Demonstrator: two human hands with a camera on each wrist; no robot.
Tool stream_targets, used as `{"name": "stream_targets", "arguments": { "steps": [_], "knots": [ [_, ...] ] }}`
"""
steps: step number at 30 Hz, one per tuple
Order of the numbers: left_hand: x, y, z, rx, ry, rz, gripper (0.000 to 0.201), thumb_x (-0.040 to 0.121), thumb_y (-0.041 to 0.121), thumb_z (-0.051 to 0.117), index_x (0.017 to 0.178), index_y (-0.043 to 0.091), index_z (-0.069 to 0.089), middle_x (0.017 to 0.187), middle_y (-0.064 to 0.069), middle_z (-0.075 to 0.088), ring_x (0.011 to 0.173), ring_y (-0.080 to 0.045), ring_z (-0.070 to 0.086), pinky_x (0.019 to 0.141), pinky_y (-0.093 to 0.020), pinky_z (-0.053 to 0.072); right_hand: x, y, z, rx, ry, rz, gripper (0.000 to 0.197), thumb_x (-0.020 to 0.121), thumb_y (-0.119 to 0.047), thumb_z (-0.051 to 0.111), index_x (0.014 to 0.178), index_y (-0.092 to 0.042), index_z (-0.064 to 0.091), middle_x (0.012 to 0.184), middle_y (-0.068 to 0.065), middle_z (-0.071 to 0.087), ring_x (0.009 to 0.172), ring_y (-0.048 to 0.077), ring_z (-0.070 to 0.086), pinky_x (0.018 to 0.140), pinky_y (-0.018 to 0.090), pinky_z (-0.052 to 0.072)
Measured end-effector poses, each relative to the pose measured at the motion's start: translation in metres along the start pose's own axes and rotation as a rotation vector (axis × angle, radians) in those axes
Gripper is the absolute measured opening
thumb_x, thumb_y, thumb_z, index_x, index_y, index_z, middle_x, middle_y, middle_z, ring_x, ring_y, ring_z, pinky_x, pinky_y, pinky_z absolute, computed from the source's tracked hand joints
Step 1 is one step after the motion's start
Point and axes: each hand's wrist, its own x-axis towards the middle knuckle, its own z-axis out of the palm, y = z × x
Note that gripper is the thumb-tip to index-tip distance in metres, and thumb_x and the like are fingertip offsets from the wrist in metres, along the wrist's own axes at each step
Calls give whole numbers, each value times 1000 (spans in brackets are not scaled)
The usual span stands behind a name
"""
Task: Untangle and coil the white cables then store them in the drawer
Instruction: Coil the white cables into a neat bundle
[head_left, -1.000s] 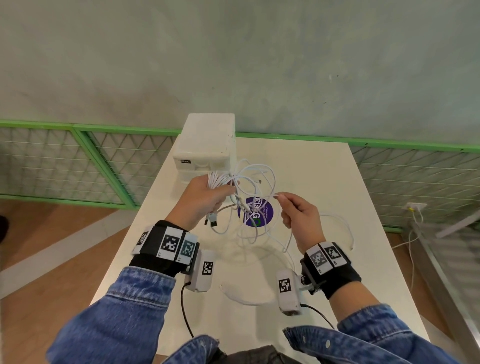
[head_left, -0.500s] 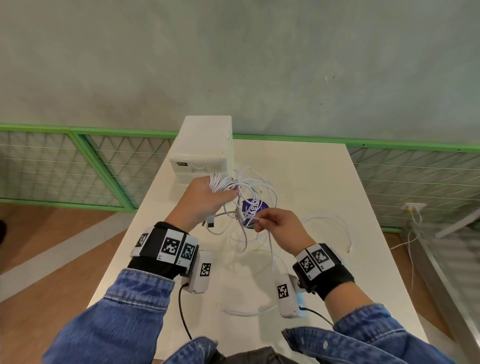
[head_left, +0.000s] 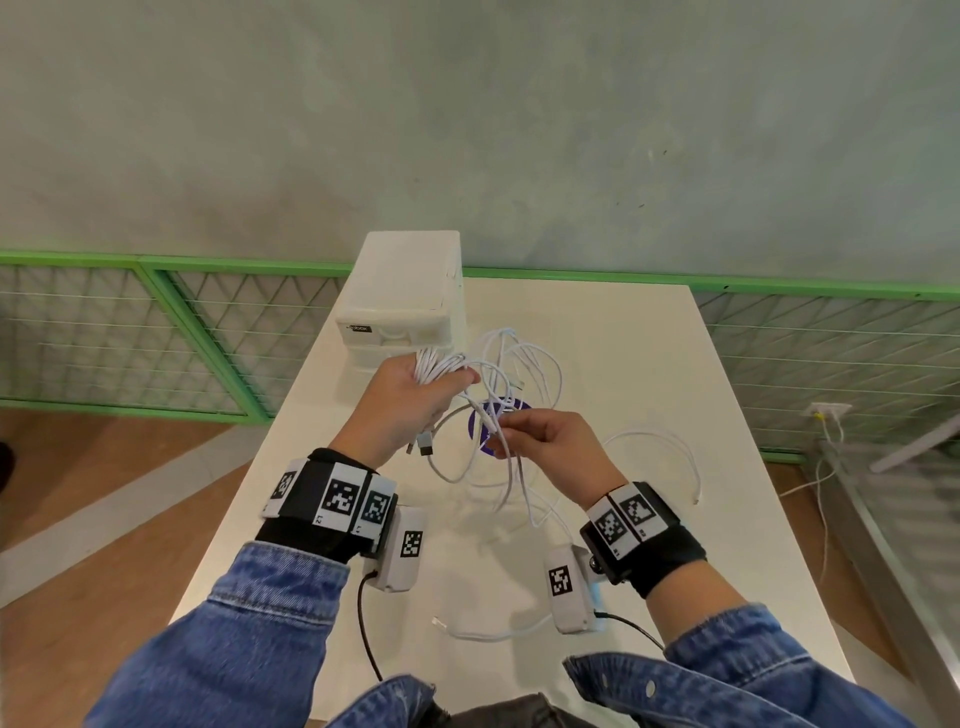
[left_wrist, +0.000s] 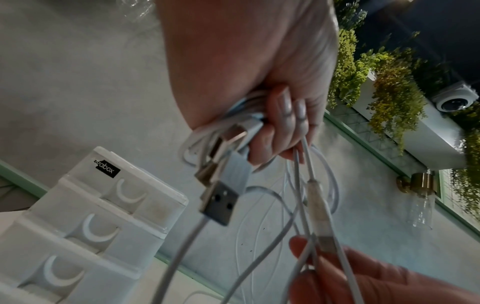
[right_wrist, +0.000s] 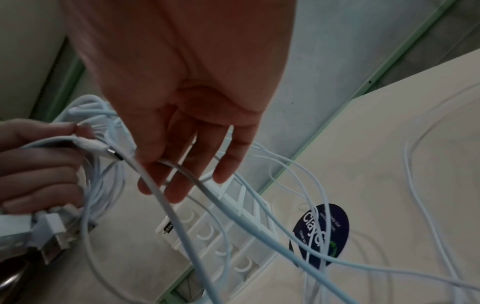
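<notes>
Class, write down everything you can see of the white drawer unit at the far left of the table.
The white drawer unit is a small box of glossy, slightly translucent plastic, standing upright on the white table at its far left edge, near the wall. Its stacked drawers, all closed, have curved crescent pulls; a black label sits at the front's top left corner. The left hand holds bundled white cables just in front; whether they touch it is unclear.
</notes>
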Motion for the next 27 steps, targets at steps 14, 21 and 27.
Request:
{"name": "stream_targets", "arguments": {
  "steps": [14, 21, 27],
  "knots": [
    [-4, 8, 8, -51, 50, 38, 24, 88, 11, 64, 68, 22, 66, 40, 10, 40, 37, -5, 32, 40, -15, 28, 9, -26, 9, -5, 94, -148, 14, 87, 0, 60, 93, -5, 71, 70, -4, 72, 64, 9, 66, 66, 18, 52],
    [-9, 16, -10, 61, 7, 86, 22, 90, 13, 62, 68, 15, 59, 41, 7, 35, 39, -7, 29, 40, -16, 28, 16, -21, -25, -166, 386, -152, 14, 89, -14, 60, 82, -24, 66, 72, -5, 67, 65, 6, 60, 63, 21, 46],
    [-14, 21, -11, 162, -104, 67, 31, 88, 16, 65, 59, 24, 56, 44, 8, 42, 39, -6, 35, 40, -17, 34, 32, -35, -38, -474, 332, -229, 18, 92, -14, 53, 92, -25, 67, 92, -6, 66, 84, 9, 57, 74, 20, 43]
  ]
}}
